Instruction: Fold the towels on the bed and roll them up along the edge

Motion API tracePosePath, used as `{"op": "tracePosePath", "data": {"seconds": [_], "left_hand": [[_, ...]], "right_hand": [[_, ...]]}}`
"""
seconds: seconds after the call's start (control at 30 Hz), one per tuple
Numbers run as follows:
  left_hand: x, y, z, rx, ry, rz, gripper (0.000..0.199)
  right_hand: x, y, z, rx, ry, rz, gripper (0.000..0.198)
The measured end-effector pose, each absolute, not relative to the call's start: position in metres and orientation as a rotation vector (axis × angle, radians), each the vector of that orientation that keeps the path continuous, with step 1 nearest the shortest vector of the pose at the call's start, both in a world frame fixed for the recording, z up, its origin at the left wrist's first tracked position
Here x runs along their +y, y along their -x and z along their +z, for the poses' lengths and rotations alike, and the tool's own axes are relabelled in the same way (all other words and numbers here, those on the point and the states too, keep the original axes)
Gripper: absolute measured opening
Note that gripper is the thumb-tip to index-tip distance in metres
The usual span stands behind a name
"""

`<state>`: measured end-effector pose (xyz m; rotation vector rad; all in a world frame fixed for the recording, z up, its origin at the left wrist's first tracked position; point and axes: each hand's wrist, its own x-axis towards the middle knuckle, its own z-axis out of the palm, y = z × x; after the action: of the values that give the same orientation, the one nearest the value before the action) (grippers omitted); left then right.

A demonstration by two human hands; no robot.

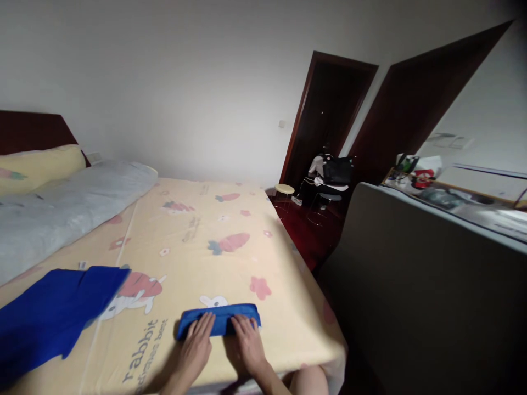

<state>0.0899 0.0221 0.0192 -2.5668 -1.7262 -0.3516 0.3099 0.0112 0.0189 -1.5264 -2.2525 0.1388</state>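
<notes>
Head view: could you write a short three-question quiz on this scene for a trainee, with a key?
1. What do the left hand and right hand rest on?
A) a pillow
B) a folded blue cloth
C) a stool

2. True or false: the spread-out blue cloth is draped over a chair by the doorway.

3. Fill in the word: on the bedsheet, the large printed word nearest the left hand reads "____".

Key:
1. B; the fingers of both hands lie across its top.
2. False; it lies on the bedsheet, to the left of the folded one.
3. rabbit
</notes>
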Motion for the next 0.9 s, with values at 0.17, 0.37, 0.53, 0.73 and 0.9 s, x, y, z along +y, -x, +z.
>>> {"op": "tracePosePath", "data": {"seconds": [0.17,0.37,0.53,0.73,0.9], "left_hand": [[0.012,-0.095,0.001,-1.531,2.629,-0.442,0.064],[0.023,-0.046,0.002,-1.651,2.567,-0.403,0.058],[0.035,-0.079,0.006,-1.731,2.675,-0.255,0.065],[0.050,-0.083,0.026,-1.713,2.820,-0.191,0.071],[0.048,-0.034,0.028,-1.657,2.728,-0.205,0.069]], "right_hand": [[-0.001,-0.295,0.009,-2.228,1.532,0.142,0.053],[0.004,-0.337,0.018,-2.112,1.757,0.203,0.054],[0.016,-0.309,0.031,-2.282,1.582,0.426,0.059],[0.035,-0.311,0.046,-2.300,1.587,0.548,0.066],[0.034,-0.360,0.045,-2.338,1.731,0.457,0.077]]}}
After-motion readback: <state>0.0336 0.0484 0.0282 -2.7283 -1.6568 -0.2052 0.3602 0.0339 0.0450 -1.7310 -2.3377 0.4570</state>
